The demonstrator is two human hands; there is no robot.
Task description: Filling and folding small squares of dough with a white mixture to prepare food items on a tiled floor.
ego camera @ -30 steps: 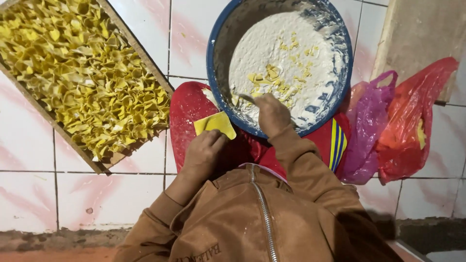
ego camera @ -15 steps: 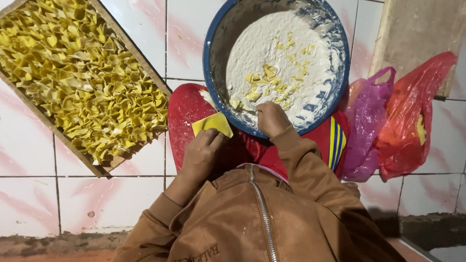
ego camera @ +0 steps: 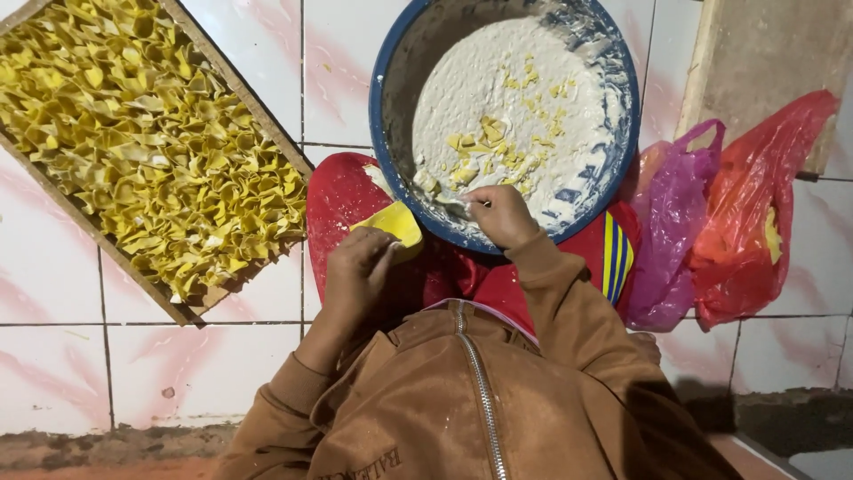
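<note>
White glossy floor tiles (ego camera: 222, 373) lie underneath. Left hand (ego camera: 360, 267) pinches a soft yellow square wrapper (ego camera: 391, 224). Right hand (ego camera: 499, 213), fingers curled together, dips into pale pasty filling (ego camera: 515, 98) in a round blue basin (ego camera: 384, 80). Left of it, a wooden tray (ego camera: 238, 87) holds crinkled folded yellow pieces (ego camera: 142, 160); crumpled plastic bags (ego camera: 711, 222) sit right.

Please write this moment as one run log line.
left hand: holds yellow wrapper | right hand: in blue bowl | tray: folded pieces
</note>
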